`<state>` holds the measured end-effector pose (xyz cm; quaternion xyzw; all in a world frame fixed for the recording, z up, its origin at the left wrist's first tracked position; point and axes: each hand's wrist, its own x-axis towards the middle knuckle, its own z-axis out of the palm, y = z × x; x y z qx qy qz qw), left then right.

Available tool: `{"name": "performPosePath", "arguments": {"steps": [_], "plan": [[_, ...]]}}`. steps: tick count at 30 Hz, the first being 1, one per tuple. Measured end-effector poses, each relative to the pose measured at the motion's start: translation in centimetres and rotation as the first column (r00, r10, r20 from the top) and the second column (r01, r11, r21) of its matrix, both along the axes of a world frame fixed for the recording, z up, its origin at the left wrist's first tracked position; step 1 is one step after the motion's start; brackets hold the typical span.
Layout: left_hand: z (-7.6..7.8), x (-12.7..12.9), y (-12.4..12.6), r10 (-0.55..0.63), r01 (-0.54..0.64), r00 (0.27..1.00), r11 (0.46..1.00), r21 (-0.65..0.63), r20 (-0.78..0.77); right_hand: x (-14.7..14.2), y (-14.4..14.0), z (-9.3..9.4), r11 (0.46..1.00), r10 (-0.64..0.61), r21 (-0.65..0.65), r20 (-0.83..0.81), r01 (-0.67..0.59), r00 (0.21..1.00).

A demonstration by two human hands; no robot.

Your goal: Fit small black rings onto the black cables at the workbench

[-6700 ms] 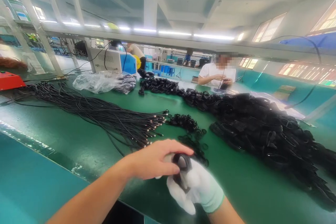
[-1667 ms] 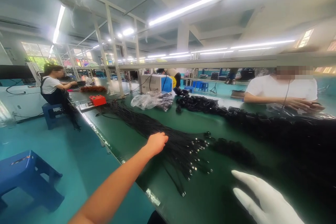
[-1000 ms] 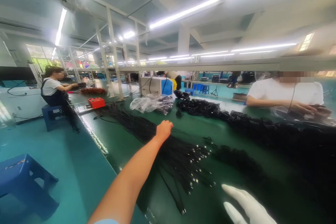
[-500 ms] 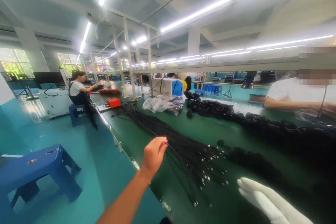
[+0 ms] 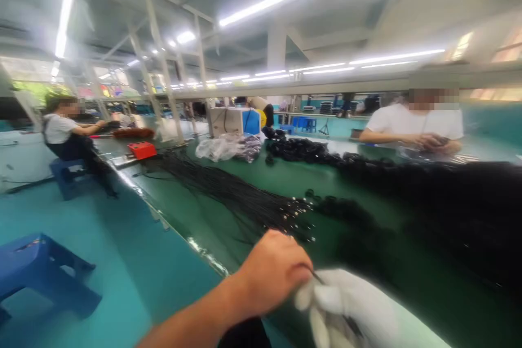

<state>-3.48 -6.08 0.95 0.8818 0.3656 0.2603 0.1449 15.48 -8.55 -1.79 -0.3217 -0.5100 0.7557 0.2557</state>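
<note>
Over the table's [image 5: 285, 171] near edge, the bare left hand [image 5: 277, 266] reaches across, knuckles up, its fist clamped on a thin black cable [image 5: 316, 276]. The gloved right hand [image 5: 346, 302] meets it, fingers curled inward and closed on the same cable, which bridges the two. Just beyond lies a bundle [image 5: 228, 185] of cables, bright tips nearest the hands. Farther back, a clear bag [image 5: 210, 148] holds dark pieces, too blurred to identify; a red box [image 5: 141, 150] sits by the bundle's far end.
</note>
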Motion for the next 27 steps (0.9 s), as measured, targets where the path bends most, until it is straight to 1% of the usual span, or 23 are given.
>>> {"name": "performPosePath", "arguments": {"steps": [2, 3, 5, 7, 9, 11, 14, 17, 19, 21, 22, 23, 24, 25, 26, 27], "plan": [[-0.2, 0.9, 0.3, 0.038, -0.037, 0.999, 0.997, -0.066, 0.016, 0.1, 0.7, -1.1, 0.988, 0.06, -0.129, -0.172, -0.083, 0.983], [-0.3, 1.3, 0.6, 0.035, -0.033, 0.999, 0.995, -0.095, 0.022, 0.1, 1.1, -1.8, 0.976, 0.083, -0.176, -0.252, -0.129, 0.964], [-0.3, 2.1, 1.5, -0.046, 0.052, 0.998, 0.986, -0.159, 0.043, 0.4, 1.7, -2.9, 0.944, 0.122, -0.24, -0.386, -0.228, 0.914], [-0.4, 2.7, 2.4, -0.151, 0.164, 0.986, 0.963, -0.214, 0.076, 0.7, 2.1, -3.7, 0.919, 0.125, -0.281, -0.457, -0.276, 0.881], [-0.6, 3.2, 3.3, -0.229, 0.247, 0.968, 0.938, -0.242, 0.099, 1.0, 2.2, -4.0, 0.904, 0.115, -0.312, -0.481, -0.293, 0.869], [-0.7, 3.5, 3.9, -0.28, 0.295, 0.955, 0.927, -0.232, 0.097, 1.2, 2.2, -4.1, 0.895, 0.12, -0.322, -0.494, -0.309, 0.861], [-1.0, 4.1, 4.3, -0.307, 0.319, 0.947, 0.926, -0.199, 0.092, 1.5, 2.4, -4.4, 0.893, 0.13, -0.315, -0.503, -0.321, 0.855], [-1.3, 5.0, 4.5, -0.317, 0.331, 0.943, 0.928, -0.169, 0.103, 1.5, 2.6, -4.9, 0.892, 0.168, -0.292, -0.497, -0.346, 0.852], [-1.9, 5.3, 4.9, -0.33, 0.342, 0.939, 0.93, -0.139, 0.1, 1.4, 2.6, -5.3, 0.896, 0.184, -0.273, -0.493, -0.352, 0.85], [-2.8, 4.9, 6.0, -0.342, 0.345, 0.938, 0.936, -0.067, 0.049, 1.4, 2.5, -5.4, 0.915, 0.162, -0.246, -0.503, -0.321, 0.849], [-3.4, 4.3, 6.9, -0.32, 0.32, 0.947, 0.948, -0.003, 0.007, 1.5, 2.4, -5.3, 0.929, 0.142, -0.225, -0.515, -0.293, 0.846], [-3.9, 3.6, 7.8, -0.266, 0.268, 0.963, 0.961, 0.074, -0.04, 1.7, 2.3, -5.0, 0.942, 0.123, -0.203, -0.531, -0.266, 0.838], [-4.4, 2.8, 8.7, -0.185, 0.196, 0.979, 0.968, 0.159, -0.081, 2.1, 2.3, -4.7, 0.955, 0.099, -0.182, -0.549, -0.234, 0.83], [-4.9, 1.9, 9.4, -0.057, 0.078, 0.994, 0.968, 0.24, -0.093, 2.7, 2.2, -4.2, 0.969, 0.063, -0.161, -0.571, -0.188, 0.819], [-5.3, 1.2, 9.7, 0.055, -0.023, 0.992, 0.962, 0.271, -0.114, 3.4, 2.3, -3.5, 0.981, 0.018, -0.143, -0.596, -0.129, 0.803], [-5.6, 0.8, 9.6, 0.087, -0.046, 0.985, 0.965, 0.259, -0.148, 4.1, 2.3, -2.9, 0.99, -0.039, -0.132, -0.626, -0.057, 0.779]]}}
